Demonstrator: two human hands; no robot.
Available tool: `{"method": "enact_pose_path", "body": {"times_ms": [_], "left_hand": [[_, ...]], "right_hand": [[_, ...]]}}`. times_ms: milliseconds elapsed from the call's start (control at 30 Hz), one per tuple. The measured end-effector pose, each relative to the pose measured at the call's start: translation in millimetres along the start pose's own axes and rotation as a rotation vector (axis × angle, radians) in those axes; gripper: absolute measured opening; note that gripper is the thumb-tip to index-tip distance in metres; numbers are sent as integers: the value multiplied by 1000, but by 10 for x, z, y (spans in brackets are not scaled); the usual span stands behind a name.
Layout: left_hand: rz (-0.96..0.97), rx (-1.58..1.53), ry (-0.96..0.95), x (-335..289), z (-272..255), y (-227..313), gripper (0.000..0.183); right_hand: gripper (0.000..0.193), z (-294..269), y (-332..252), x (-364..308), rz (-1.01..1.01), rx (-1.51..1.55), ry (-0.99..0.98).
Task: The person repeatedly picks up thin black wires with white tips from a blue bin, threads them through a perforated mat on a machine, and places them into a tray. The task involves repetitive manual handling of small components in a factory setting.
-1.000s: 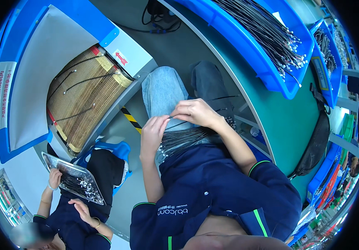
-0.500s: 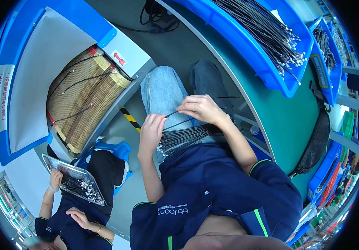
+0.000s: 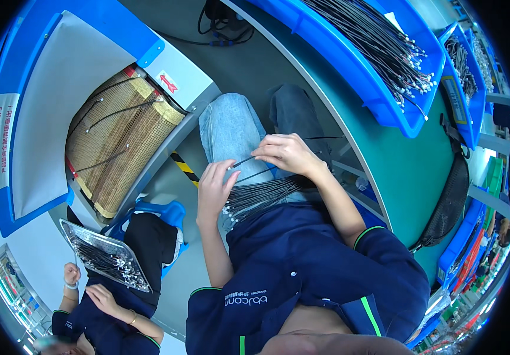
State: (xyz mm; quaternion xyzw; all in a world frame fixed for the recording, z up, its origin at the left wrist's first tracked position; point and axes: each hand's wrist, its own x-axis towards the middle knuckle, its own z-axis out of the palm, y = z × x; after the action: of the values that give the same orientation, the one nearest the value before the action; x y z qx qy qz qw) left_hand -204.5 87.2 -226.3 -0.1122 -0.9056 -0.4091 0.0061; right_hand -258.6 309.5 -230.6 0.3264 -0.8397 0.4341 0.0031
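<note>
A thin black cable stretches above my lap, pinched between the thumb and fingers of my right hand. Its far part runs out beyond that hand to the right. My left hand is at the cable's left end, thumb and forefinger apart, with a small pale tip between them. Below both hands, a bundle of black cables with white connectors at the left lies across my lap. One more cable lies apart from the bundle, just above it.
To the left, a blue-and-white machine has a brown mesh belt carrying several black cables. A co-worker beside it has a metal tray of cables. On the green table at right stand a blue bin of cables and a black bag.
My left thumb has parted from the forefinger at the cable's end. My right hand keeps its grip almost unmoved. The co-worker's hand has come off the tray, and the belt's cables have shifted slightly.
</note>
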Motion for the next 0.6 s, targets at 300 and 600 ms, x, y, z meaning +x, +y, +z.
{"method": "enact_pose_path", "body": {"times_ms": [300,600], "left_hand": [[-4,-45,38,-25,13,-42,13],[11,-67,55,-23,64,-62,13]], "right_hand": [[14,-2,-18,9,-12,13,18],[12,1,-18,0,-19,-10,-25]]}}
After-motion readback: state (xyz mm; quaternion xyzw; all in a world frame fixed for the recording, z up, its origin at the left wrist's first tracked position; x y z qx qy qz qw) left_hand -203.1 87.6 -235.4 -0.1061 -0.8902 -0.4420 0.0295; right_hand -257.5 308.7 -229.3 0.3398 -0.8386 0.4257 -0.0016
